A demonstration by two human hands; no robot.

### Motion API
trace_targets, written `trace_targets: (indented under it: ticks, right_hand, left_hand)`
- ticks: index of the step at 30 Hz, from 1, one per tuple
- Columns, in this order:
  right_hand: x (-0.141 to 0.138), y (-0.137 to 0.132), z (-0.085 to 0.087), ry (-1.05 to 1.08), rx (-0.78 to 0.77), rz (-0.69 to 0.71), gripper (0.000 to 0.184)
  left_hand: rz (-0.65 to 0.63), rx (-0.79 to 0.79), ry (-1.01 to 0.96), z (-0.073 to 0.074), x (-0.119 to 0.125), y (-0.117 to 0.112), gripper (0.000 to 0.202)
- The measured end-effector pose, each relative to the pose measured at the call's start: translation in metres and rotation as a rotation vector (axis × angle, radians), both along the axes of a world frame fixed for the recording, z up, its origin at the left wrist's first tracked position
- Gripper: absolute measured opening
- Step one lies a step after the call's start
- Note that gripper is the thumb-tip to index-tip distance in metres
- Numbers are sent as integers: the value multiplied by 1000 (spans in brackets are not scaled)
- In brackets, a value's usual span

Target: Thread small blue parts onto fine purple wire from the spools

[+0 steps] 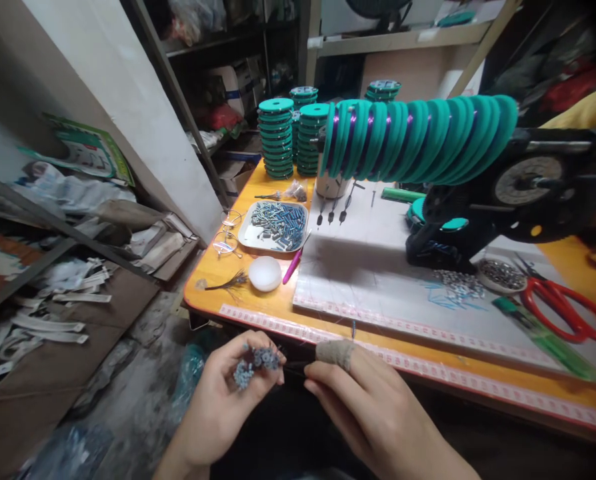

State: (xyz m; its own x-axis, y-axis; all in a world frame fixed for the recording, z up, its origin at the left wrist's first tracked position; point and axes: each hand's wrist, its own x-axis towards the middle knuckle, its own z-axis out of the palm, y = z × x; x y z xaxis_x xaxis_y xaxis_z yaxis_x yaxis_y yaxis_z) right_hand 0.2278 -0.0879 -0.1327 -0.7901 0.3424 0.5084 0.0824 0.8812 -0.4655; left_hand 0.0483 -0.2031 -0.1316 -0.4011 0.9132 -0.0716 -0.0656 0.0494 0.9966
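Note:
My left hand is below the table's front edge, its fingers curled round a clump of small blue-grey parts. My right hand is close beside it, fingers pinched toward a thin dark strand that runs between the two hands. A beige bandage wraps one right finger. Just above the hands, a measuring tape strip lies along the orange table's edge.
On the table: a white tray of blue-grey parts, a white dome, a pink pen, stacked teal spools, a winding machine with a row of teal spools, red scissors. Cluttered shelves stand left.

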Motion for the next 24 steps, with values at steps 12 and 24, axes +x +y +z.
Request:
trace_targets:
  ticks: [12,24]
  right_hand:
    - [-1,-2,5,123,-235,-36,18]
    - [-7,-2,6,189,-247,-73,13]
  left_hand:
    - [773,-83,709,14,-75,15,19]
    - [395,-137,655,-8,-118,31,30]
